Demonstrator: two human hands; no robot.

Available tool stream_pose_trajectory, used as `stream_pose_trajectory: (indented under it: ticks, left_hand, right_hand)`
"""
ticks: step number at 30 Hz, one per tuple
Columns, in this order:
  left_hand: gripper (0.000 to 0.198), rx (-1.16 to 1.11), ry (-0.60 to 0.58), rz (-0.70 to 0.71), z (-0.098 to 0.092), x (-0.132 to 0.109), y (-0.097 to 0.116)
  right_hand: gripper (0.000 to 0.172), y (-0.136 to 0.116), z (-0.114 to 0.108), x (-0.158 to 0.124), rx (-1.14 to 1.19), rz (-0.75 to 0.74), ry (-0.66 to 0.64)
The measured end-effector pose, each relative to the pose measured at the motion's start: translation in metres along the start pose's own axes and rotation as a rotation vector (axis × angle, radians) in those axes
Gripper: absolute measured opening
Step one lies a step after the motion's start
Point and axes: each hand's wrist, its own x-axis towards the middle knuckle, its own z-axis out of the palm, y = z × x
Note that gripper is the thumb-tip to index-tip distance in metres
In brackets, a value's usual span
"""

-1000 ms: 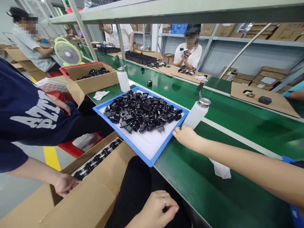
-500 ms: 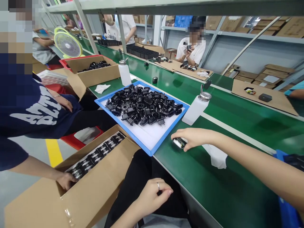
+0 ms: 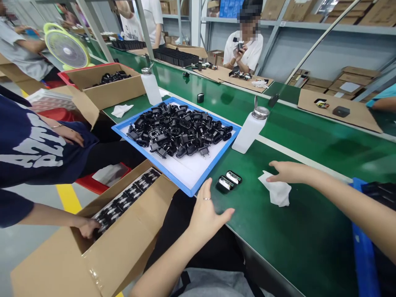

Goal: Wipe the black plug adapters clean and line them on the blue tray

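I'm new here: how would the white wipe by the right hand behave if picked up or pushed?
The white wipe would probably droop, since its creased edges look soft. It seems thin, so likely light. Spread low on the green tabletop, it should crumple rather than roll.

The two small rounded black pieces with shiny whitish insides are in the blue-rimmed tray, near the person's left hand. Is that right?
Not quite: the two small rounded black pieces are not in the blue-rimmed tray, which holds a heap of black plugs. The head view shows them on the green tabletop, beside the tray. They are near the person's left hand, as you say.
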Motion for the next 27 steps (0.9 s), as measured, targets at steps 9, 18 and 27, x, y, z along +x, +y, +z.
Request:
stream_pose_trajectory:
  ticks: [9,18,27]
  left_hand:
    - [0.072,-0.027,0.090,-0.161,0.041,0.048,0.024]
    - [0.091,-0.219,-0.245,0.031,0.016,0.060,0.006]
    - [0.068,-0.135,-0.120,-0.015,0.021,0.065,0.008]
  right_hand:
    - [0.010,-0.009,0.024,-0.003,0.206,-0.111,0.246]
    - [0.023,-0.073,0.009,-0.007,0.340,-0.387,0.516]
    - [0.032,-0.079,0.021,-0.006,0.573,-0.505,0.462]
